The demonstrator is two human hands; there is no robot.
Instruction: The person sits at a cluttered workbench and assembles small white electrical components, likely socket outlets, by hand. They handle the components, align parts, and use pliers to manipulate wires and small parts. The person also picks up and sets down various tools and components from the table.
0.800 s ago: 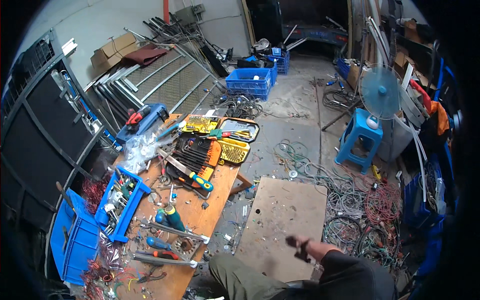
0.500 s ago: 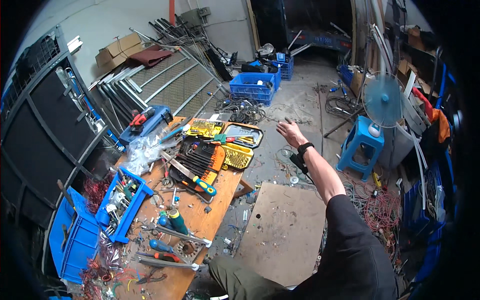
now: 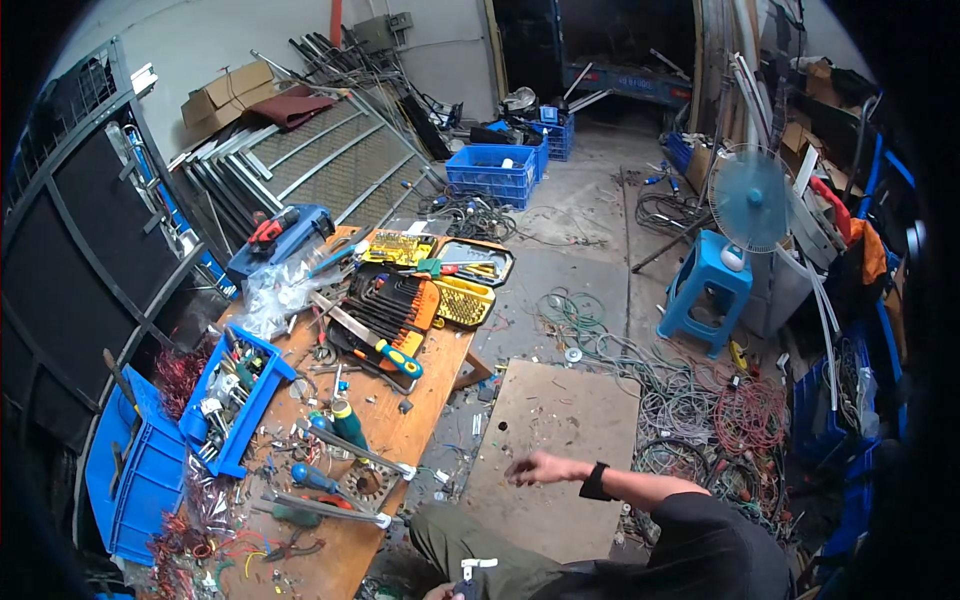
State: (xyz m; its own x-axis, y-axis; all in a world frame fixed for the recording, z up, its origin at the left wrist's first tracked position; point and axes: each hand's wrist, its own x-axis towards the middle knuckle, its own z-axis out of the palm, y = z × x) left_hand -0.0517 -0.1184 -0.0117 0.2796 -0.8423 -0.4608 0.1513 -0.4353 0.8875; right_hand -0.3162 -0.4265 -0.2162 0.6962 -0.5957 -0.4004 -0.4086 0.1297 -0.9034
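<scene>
My right hand [image 3: 540, 468], a dark band on its wrist, hovers over the brown board [image 3: 560, 400] on the floor. Its fingers are loosely bent and apart, with nothing visible in them. At the lower edge, in front of my trousered knee, part of my left hand [image 3: 440, 592] shows. It grips a small dark part with a white bracket-like tip [image 3: 478, 568]; most of that hand is cut off. Nearby on the wooden table [image 3: 405, 445] lie a blue-handled screwdriver [image 3: 315, 478], a green-handled tool [image 3: 347, 424] and metal arms with white ends [image 3: 382, 520].
Left on the table are a blue bin of parts [image 3: 240, 410], a file [image 3: 365, 335] and an orange hex-key set [image 3: 425, 300]. A fan [image 3: 752, 200] stands by a blue stool [image 3: 705, 290]. Coiled cables [image 3: 750, 410] cover the floor at right. Blue crates [image 3: 490, 175] stand farther back.
My right hand has come back from its outstretched reach and down over the board. The left hand with the small part has come into view at the lower edge. The view has shifted slightly.
</scene>
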